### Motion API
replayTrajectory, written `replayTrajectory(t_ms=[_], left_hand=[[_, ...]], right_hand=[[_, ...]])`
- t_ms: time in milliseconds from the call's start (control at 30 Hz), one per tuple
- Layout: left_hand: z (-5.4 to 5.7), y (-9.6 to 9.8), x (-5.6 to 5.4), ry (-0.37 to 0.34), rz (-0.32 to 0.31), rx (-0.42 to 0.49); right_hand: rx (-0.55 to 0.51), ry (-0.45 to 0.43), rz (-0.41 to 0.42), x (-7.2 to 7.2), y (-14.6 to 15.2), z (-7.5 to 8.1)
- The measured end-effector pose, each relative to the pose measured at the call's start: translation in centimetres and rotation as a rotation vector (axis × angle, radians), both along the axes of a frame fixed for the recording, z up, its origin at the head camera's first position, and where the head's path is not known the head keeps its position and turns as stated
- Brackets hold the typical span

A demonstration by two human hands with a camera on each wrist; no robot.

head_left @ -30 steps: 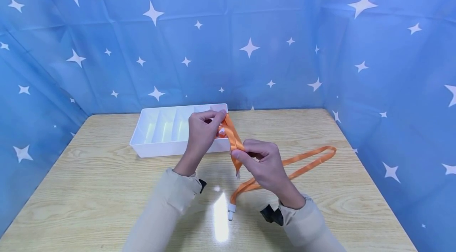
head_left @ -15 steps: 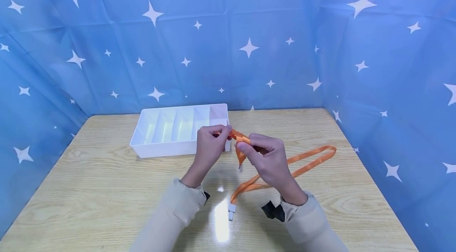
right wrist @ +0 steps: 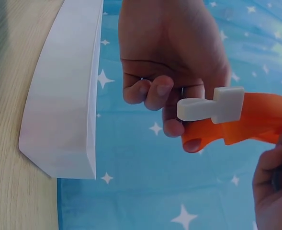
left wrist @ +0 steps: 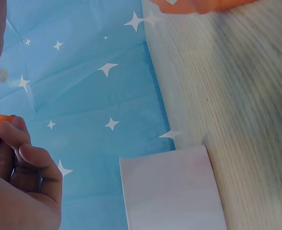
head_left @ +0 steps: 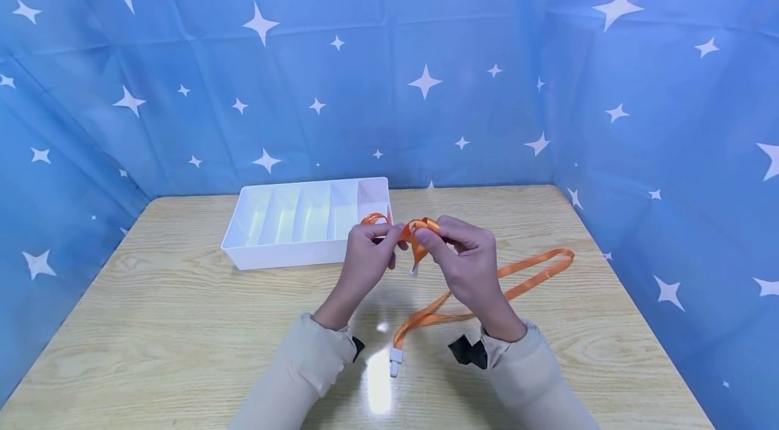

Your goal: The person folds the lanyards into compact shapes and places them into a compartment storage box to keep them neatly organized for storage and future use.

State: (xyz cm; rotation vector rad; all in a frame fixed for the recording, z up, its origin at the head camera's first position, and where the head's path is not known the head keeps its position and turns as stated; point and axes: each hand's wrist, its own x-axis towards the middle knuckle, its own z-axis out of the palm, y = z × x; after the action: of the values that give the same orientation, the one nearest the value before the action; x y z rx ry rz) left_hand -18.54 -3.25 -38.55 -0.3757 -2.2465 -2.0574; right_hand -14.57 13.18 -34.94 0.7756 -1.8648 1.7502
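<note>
An orange lanyard (head_left: 418, 251) hangs in the air between both hands, partly folded into a loop. My left hand (head_left: 368, 257) pinches one part of its strap between thumb and fingers. On the right, my right hand (head_left: 468, 264) grips the folded loop. A white plastic clip (right wrist: 228, 105) on the strap shows large in the right wrist view, close to the fingers of one hand. Below and to the right, a second orange lanyard (head_left: 535, 284) lies stretched in a long loop on the table, its white clip (head_left: 395, 355) toward the front.
A white divided box (head_left: 286, 254) stands at the back of the wooden table (head_left: 152, 322), just behind the left hand. Some orange strap (head_left: 374, 218) shows in its right-hand compartment. A blue curtain with white stars (head_left: 341, 78) hangs behind the table.
Both hands have shifted right, the left one also toward me, off the box. The long hanging strap between them is now gathered into a shorter folded loop. The lanyard on the table has not moved.
</note>
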Motion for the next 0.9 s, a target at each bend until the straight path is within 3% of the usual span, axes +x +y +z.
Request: replayTrajectory(t_ms=[100,333,633,900], left_hand=[[-0.1,0.2,0.1,-0.012,-0.014,0.002],[-0.4,0.6,0.5,0.055,-0.067,0.043],[-0.4,0.9,1.0,0.007,-0.122,0.066],[-1.1,1.1,1.3,0.052,-0.163,0.085]], right_hand=[[-0.001,-0.008,-0.032,-0.1,0.1,0.0],[-0.061,0.026,-0.057,-0.7,0.2,-0.3],[-0.088,0.05,-0.099,-1.1,0.3,-0.3],[-0.086,0.022,-0.053,-1.4,0.4,-0.4]])
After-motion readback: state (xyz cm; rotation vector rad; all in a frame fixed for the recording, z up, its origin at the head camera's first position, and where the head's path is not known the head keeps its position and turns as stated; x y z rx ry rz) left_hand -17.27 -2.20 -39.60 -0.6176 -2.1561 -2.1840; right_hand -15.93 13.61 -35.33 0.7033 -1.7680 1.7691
